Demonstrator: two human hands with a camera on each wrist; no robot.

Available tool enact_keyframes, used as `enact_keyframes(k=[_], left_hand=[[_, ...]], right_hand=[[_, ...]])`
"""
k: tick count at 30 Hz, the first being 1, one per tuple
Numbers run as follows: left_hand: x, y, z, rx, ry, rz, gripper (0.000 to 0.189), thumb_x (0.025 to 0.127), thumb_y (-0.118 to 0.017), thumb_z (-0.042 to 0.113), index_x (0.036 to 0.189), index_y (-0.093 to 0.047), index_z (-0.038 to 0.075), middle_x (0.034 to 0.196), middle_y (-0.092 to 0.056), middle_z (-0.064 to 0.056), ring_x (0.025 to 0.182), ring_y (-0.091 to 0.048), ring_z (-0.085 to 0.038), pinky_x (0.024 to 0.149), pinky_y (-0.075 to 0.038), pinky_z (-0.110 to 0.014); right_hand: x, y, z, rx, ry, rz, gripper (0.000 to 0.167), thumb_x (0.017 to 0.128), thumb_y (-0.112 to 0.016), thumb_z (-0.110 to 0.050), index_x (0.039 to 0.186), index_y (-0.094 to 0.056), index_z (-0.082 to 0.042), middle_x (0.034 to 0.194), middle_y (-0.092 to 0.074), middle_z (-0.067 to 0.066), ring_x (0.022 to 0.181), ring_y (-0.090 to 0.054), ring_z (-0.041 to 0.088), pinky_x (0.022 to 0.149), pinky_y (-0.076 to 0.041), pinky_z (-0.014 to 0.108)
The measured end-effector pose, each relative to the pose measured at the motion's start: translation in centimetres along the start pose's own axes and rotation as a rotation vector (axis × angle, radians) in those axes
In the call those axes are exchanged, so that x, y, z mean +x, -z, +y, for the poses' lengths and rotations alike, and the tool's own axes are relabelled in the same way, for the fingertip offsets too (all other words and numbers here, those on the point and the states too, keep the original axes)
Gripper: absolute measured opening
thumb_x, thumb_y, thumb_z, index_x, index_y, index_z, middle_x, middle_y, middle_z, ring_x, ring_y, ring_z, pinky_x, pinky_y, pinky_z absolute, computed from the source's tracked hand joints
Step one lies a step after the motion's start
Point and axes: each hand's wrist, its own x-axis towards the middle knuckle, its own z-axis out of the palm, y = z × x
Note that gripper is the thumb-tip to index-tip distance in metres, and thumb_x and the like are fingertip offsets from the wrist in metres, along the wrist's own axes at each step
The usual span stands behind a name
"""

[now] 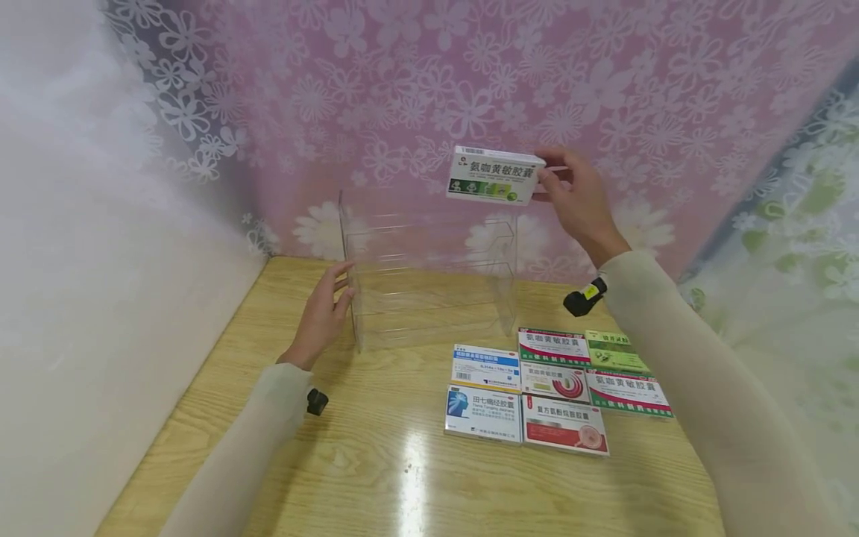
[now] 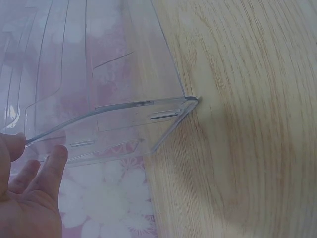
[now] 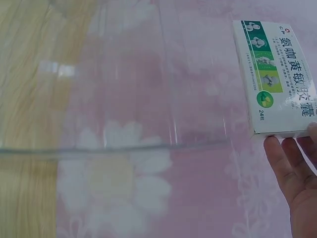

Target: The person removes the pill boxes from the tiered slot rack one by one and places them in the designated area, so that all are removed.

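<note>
My right hand point(image 1: 579, 195) pinches the right end of a white and green medicine box point(image 1: 493, 175), its printed front facing me. In the right wrist view, fingertips lie under one end of this medicine box point(image 3: 275, 79). It is held above the upper right of a clear tiered display rack point(image 1: 429, 306), apart from its shelves. At the rack's left side panel, my left hand point(image 1: 321, 317) touches the plastic with extended fingers. The left wrist view has the left hand point(image 2: 34, 198) against the panel's outer face, thumb by its edge. No box shows on the shelves.
Several medicine boxes lie flat in close rows on the wooden table point(image 1: 362, 447), right of the rack: a blue and white box point(image 1: 486, 368), a red and white box point(image 1: 565, 425) and a green box point(image 1: 614, 352) among them. A pink floral curtain point(image 1: 403, 89) hangs behind.
</note>
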Motion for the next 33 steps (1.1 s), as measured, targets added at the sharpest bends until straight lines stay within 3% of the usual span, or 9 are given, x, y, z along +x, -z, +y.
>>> enact_keyframes(k=[6, 9, 14, 17, 23, 28, 33], left_hand=[[-0.1, -0.3, -0.3, 0.004, -0.001, 0.003, 0.057, 0.116, -0.053, 0.014, 0.169, -0.035, 0.020, 0.176, -0.033, -0.015, 0.151, -0.052, -0.044, 0.114, -0.055, -0.065], [-0.1, -0.3, -0.3, -0.002, 0.003, 0.002, 0.057, 0.116, -0.054, 0.013, 0.169, -0.035, 0.020, 0.176, -0.034, -0.015, 0.151, -0.051, -0.044, 0.113, -0.055, -0.066], [-0.2, -0.4, -0.4, -0.002, 0.011, 0.001, 0.058, 0.116, -0.053, 0.012, 0.169, -0.035, 0.024, 0.176, -0.033, -0.014, 0.151, -0.051, -0.044, 0.114, -0.054, -0.066], [-0.2, -0.4, -0.6, 0.008, 0.015, 0.001, 0.057, 0.116, -0.053, 0.015, 0.169, -0.035, 0.026, 0.177, -0.033, -0.013, 0.152, -0.051, -0.043, 0.114, -0.054, -0.066], [-0.2, -0.4, -0.7, 0.002, 0.013, 0.006, 0.056, 0.116, -0.053, 0.019, 0.169, -0.035, 0.021, 0.176, -0.034, -0.015, 0.152, -0.051, -0.044, 0.114, -0.054, -0.066], [0.0, -0.5, -0.8, 0.001, -0.006, 0.010, 0.055, 0.117, -0.053, 0.018, 0.169, -0.035, 0.020, 0.176, -0.034, -0.015, 0.152, -0.051, -0.044, 0.113, -0.055, -0.067], [0.2, -0.4, -0.6, 0.003, -0.012, 0.012, 0.055, 0.117, -0.052, 0.016, 0.169, -0.035, 0.020, 0.176, -0.034, -0.015, 0.151, -0.051, -0.044, 0.112, -0.055, -0.067]], right_hand=[[-3.3, 3.8, 3.4, -0.067, -0.038, -0.012, 0.045, 0.116, -0.055, -0.028, 0.159, -0.055, -0.015, 0.147, -0.060, 0.009, 0.127, -0.066, 0.020, 0.096, -0.064, 0.022], [-5.2, 5.8, 5.6, -0.101, -0.034, -0.018, 0.045, 0.116, -0.054, -0.027, 0.159, -0.054, -0.014, 0.145, -0.059, 0.010, 0.121, -0.066, 0.012, 0.090, -0.063, 0.015], [-8.7, 9.0, 8.6, -0.108, -0.038, -0.056, 0.046, 0.116, -0.053, -0.026, 0.160, -0.053, -0.012, 0.135, -0.059, -0.008, 0.111, -0.063, -0.006, 0.082, -0.062, 0.010], [-10.8, 10.6, 10.0, -0.105, -0.076, -0.082, 0.047, 0.116, -0.054, -0.026, 0.161, -0.051, -0.011, 0.128, -0.056, -0.018, 0.106, -0.065, -0.011, 0.081, -0.062, 0.011], [-14.9, 13.0, 12.8, -0.116, -0.110, -0.139, 0.044, 0.117, -0.053, -0.021, 0.158, -0.053, -0.007, 0.122, -0.058, -0.017, 0.099, -0.069, -0.013, 0.077, -0.065, 0.016], [-18.3, 14.8, 15.2, -0.138, -0.157, -0.239, 0.043, 0.118, -0.051, -0.019, 0.157, -0.051, -0.003, 0.125, -0.055, -0.024, 0.102, -0.066, -0.018, 0.076, -0.067, 0.020], [-21.2, 16.8, 17.5, -0.100, -0.261, -0.360, 0.039, 0.118, -0.052, -0.019, 0.155, -0.053, -0.006, 0.127, -0.057, -0.031, 0.105, -0.067, -0.014, 0.076, -0.070, 0.029]])
